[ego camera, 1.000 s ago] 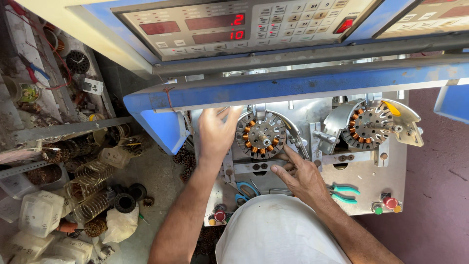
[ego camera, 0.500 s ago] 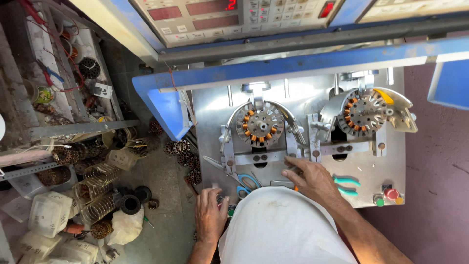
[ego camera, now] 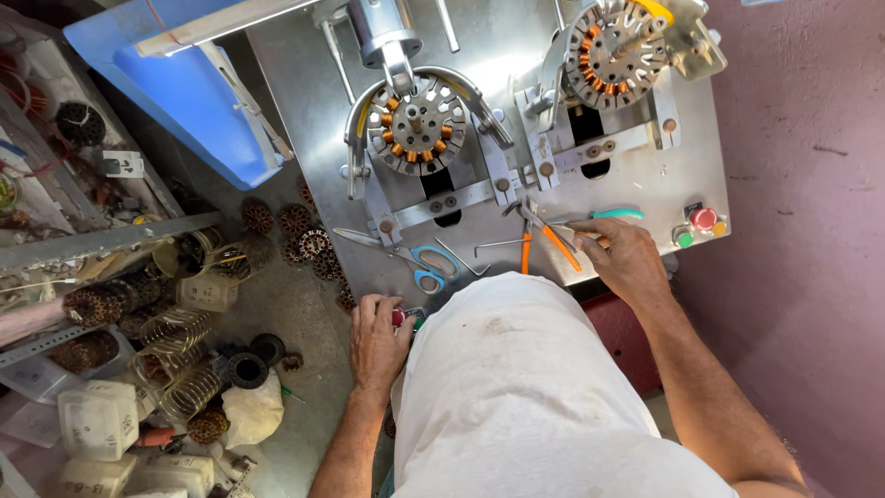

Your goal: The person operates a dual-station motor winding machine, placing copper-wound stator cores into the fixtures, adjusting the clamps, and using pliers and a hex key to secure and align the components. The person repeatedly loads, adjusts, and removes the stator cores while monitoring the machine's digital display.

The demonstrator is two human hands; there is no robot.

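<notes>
Left hand (ego camera: 378, 339) lies palm down at the plate's near left corner, fingers curled over a red button (ego camera: 398, 317); fingertips touch it, nothing is gripped. Left of the hand, on the floor: white tubs (ego camera: 97, 420), wire springs (ego camera: 175, 360), black rings (ego camera: 249, 369) and a scatter of dark cores (ego camera: 309, 242). A blue guard (ego camera: 189, 97) stands above them at the machine's left edge.

The steel plate (ego camera: 304, 65) carries two stators. The left stator (ego camera: 417, 124) sits in its clamp, copper coils visible on some poles, a steel nozzle (ego camera: 387, 37) directly over it. Below it, scissors (ego camera: 429, 267) with blue handles lie flat on the plate, just beside the left hand. A hex key (ego camera: 498, 244) lies near them, toward the middle.

Orange-handled pliers (ego camera: 544, 242) rest on the plate between scissors and right hand. Right hand (ego camera: 627, 258) is closed loosely on the end of one plier handle, knuckles up; the grip itself is partly hidden. A teal-handled tool (ego camera: 616, 214) lies just beyond its fingers.

The right stator (ego camera: 613, 55) sits in the second clamp, with more coils wound. Red, green and yellow buttons (ego camera: 701, 223) stand at the plate's right corner, near the right hand but apart from it. A purple wall (ego camera: 811, 231) bounds the right side.
</notes>
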